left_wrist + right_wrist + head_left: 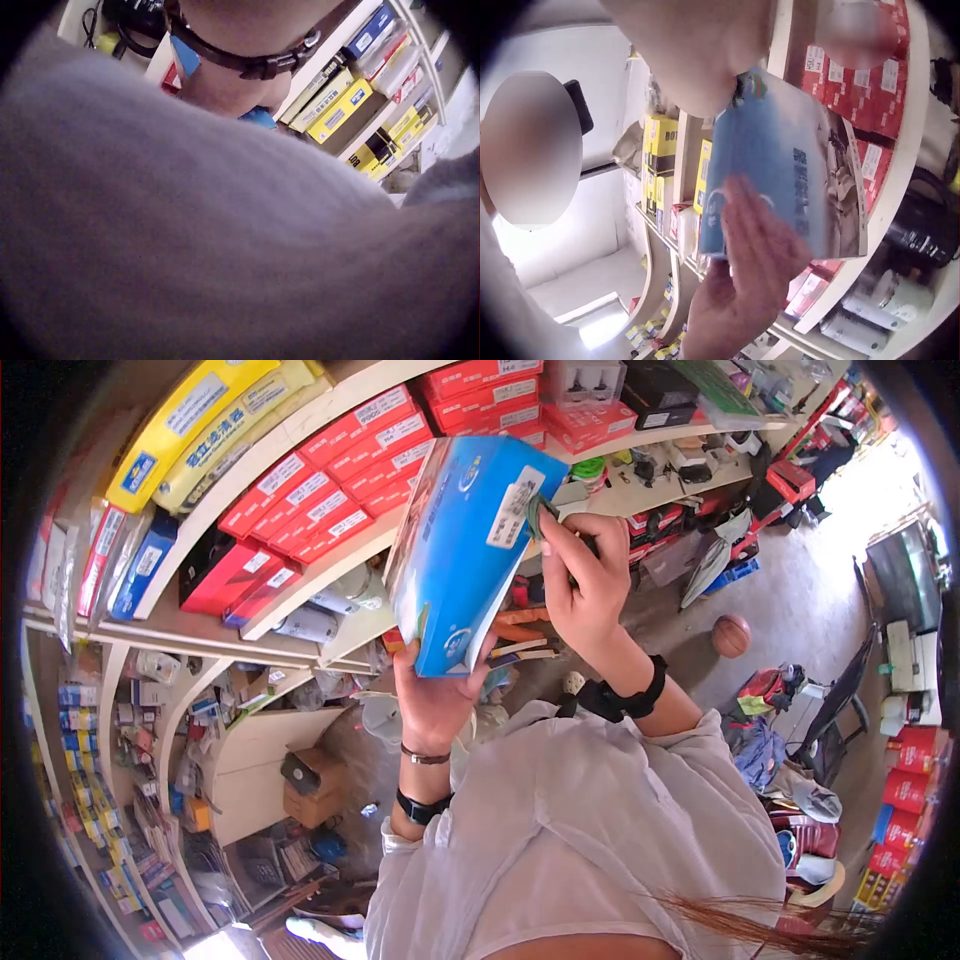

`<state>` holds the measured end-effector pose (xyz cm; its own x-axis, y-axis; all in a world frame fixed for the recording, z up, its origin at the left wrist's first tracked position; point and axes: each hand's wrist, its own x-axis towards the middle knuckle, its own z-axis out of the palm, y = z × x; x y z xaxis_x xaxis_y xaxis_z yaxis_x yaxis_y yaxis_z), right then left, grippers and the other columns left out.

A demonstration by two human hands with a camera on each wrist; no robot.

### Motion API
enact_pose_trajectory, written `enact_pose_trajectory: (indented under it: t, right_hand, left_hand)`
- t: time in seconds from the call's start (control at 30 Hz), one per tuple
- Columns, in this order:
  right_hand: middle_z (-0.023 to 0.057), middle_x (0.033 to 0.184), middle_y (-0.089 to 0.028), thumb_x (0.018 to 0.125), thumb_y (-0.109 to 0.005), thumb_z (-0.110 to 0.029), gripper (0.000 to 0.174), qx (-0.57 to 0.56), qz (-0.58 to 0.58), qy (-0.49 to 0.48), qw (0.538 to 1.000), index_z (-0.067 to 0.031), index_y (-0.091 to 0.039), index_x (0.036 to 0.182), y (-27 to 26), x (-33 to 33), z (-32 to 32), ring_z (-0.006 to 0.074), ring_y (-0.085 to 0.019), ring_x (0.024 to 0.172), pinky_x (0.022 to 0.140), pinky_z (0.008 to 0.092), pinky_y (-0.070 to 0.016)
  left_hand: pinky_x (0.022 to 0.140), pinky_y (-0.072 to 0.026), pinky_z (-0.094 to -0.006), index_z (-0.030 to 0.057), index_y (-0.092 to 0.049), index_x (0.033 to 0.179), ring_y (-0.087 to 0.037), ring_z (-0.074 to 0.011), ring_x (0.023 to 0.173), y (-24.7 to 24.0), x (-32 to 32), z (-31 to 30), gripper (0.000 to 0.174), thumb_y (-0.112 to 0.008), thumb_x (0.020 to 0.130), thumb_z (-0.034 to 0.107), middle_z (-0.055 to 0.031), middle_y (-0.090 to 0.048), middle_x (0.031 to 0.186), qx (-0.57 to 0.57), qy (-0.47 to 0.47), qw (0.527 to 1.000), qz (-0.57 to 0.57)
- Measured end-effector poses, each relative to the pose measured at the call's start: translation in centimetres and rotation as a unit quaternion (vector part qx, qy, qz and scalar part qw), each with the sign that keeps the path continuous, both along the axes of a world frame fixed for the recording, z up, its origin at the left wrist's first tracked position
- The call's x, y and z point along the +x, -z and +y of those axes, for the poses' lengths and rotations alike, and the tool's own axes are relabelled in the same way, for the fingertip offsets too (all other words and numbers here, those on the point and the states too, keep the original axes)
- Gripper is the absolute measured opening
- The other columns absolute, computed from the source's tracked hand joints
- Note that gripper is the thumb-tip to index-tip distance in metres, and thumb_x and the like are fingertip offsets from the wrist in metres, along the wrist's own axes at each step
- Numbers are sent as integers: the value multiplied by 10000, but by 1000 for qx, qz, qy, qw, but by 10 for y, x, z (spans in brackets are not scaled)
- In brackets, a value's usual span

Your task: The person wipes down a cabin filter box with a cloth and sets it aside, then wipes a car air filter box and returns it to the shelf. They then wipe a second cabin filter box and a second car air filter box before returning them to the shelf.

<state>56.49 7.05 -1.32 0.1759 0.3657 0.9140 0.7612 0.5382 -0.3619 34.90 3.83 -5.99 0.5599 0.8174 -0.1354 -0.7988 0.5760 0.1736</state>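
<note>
A blue cardboard box (462,530) with a white barcode label (516,508) is held up tilted in front of the red-boxed shelf. My left hand (437,695) grips its lower end, thumb on one face and fingers along another, as the right wrist view shows with the left hand (742,277) on the printed side. At the label's edge my right hand (590,575) pinches a bunched dark green cloth (537,512) against the box. In the left wrist view a sleeve covers most of the scene, and the box shows only as small blue patches.
Red boxes (360,445) fill the shelf right behind the blue box. Yellow packages (185,420) lie at the upper left. White cans (305,623) stand on a lower shelf. On the floor are a basketball (731,636) and an open cardboard carton (313,785).
</note>
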Motion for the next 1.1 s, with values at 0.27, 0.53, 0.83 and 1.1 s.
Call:
enact_pose_trajectory:
  t: [0.27, 0.53, 0.83, 1.1]
  right_hand:
    - [73, 929, -547, 779, -694, -14, 383, -135, -49, -101, 984, -61, -693, 1160, 21, -54, -36, 292, -536, 828, 745, 421, -433]
    - [57, 911, -575, 794, -703, -51, 296, -149, -136, -245, 948, -63, -706, 1090, 29, -67, -62, 287, -615, 862, 737, 418, -492]
    - [106, 813, -694, 890, -711, -162, 223, -397, 185, -230, 869, 48, -682, 959, 63, -54, -57, 164, -630, 738, 687, 341, -490]
    - [35, 1023, -695, 904, -702, -144, 260, -519, 343, -345, 703, 13, -684, 1111, 76, -49, -56, 118, -617, 950, 862, 278, -469]
  left_hand:
    - [1154, -375, -459, 67, -438, 1466, -505, -315, 1343, -15, 12, 2, 644, -553, 951, 436, -169, -524, 1451, 24, -81, 990, 108]
    - [1112, -413, -437, 10, -447, 1440, -573, -311, 1251, -1, -8, 1, 699, -482, 955, 512, -171, -590, 1365, 116, -24, 989, 87]
    - [953, -498, -373, 30, -457, 1418, -592, -188, 1130, 50, -15, -13, 541, -598, 965, 289, -56, -597, 1314, 141, -103, 947, 271]
    - [1023, -441, -331, -16, -288, 1478, -482, -192, 1252, 42, -36, -16, 793, -736, 914, 315, -108, -481, 1384, 237, -94, 875, 411]
